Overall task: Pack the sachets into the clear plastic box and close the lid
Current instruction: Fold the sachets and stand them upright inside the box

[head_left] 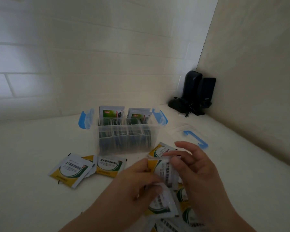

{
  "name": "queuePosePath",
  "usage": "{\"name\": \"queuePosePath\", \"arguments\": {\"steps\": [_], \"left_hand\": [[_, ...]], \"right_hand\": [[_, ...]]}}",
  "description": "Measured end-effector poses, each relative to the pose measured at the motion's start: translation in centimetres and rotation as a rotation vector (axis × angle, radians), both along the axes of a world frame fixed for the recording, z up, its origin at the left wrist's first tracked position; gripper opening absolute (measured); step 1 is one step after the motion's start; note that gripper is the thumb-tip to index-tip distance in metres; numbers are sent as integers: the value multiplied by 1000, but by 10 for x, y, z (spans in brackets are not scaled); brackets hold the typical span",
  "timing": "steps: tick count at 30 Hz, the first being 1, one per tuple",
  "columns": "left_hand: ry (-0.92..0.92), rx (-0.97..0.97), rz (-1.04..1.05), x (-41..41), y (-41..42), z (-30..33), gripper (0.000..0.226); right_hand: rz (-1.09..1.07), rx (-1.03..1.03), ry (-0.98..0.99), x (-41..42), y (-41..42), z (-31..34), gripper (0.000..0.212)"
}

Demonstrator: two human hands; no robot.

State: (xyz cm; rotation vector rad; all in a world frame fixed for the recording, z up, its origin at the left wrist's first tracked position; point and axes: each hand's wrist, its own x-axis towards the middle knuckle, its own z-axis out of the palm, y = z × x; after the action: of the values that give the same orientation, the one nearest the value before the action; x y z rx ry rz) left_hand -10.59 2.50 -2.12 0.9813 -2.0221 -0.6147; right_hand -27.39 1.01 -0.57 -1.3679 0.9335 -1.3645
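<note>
White tiled walls are seen meeting at a corner above a pale counter, where sachets are being packed into a clear plastic box. The box stands open near the middle of the counter, its blue latches swung outward at both ends. Its interior is divided into narrow slots, and two groups of green-and-white sachets are seen standing upright in the rear slots, their tops above the rim. The clear lid, marked by a blue handle, is laid flat on the counter just to the right of the box, apart from it. Two black speakers are stood in the far corner with their cables bunched at the base.

In front of the box, yellow-and-white loose sachets are spread flat on the counter, two of them overlapping at the left and one lying near the box's right front corner. More are heaped at the lower edge under the hands. A blurred sachet is held upright between both hands: the grip of the left hand is closed on its lower edge, while the right hand is closed on its right side with the index finger extended above it.
</note>
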Motion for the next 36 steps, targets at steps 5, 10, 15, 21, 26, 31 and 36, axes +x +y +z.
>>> {"name": "queuePosePath", "arguments": {"steps": [5, 10, 15, 21, 26, 31, 36], "left_hand": [[361, 217, 80, 2, -3, 5, 16], [268, 149, 214, 7, -9, 0, 13], [337, 160, 236, 9, -9, 1, 17], [448, 232, 213, 9, -6, 4, 45], [424, 244, 295, 15, -10, 1, 36], [417, 280, 346, 16, -13, -3, 22], [445, 347, 378, 19, -18, -8, 22]], "right_hand": [[109, 157, 105, -1, 1, -5, 25], [-36, 74, 322, 3, 1, -8, 23], [1, 27, 487, 3, 4, -7, 33], [73, 9, 490, 3, 4, -5, 27], [66, -162, 1062, 3, 0, -22, 25], [76, -321, 1175, 3, -7, -27, 38], [51, -390, 1142, 1, -8, -30, 20]]}}
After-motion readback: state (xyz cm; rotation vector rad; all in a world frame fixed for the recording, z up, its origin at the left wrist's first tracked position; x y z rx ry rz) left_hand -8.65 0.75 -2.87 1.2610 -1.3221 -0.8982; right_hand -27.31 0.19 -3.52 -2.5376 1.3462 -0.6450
